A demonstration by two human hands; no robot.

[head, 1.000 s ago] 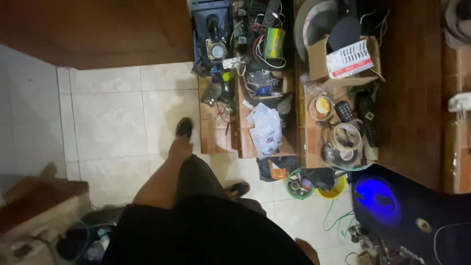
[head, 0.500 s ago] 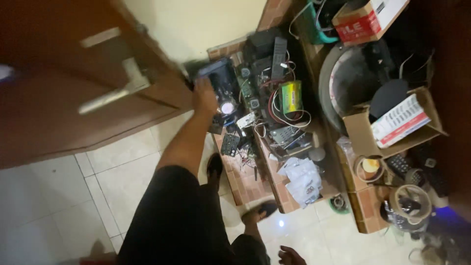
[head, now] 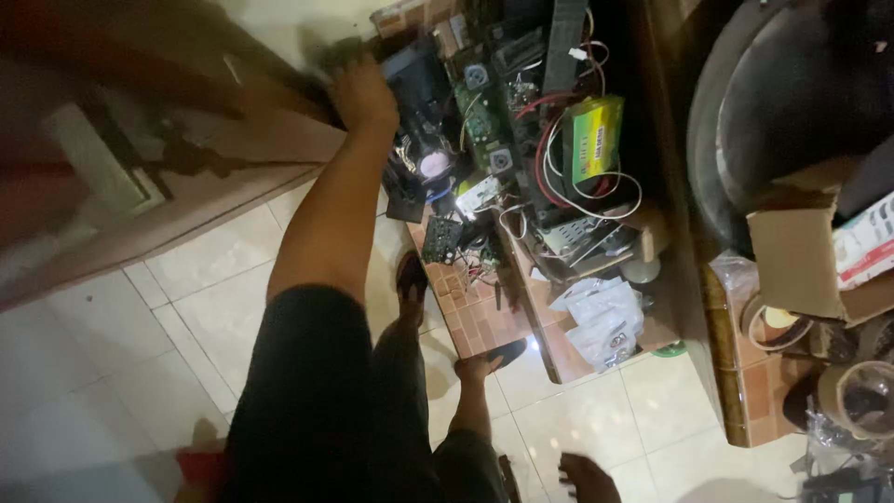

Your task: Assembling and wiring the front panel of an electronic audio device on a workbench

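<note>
The left hand [head: 361,93] is laid on a dark box [head: 417,74]; its grip cannot be told, the right hand is unseen. The box is judged heavy, rigid, best held by its edges.

Seen from above, a person's left hand [head: 365,93] reaches across a brown wooden door [head: 140,168] toward a brick ledge [head: 475,307] cluttered with circuit boards [head: 484,121], wires and a green battery pack [head: 594,140].

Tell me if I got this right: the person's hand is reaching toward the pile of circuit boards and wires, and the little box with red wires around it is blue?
Not quite. The box with the red wires around it is yellow-green, not blue, as the head view shows. The rest holds: the person's left hand reaches toward the pile of circuit boards and wires.
</note>
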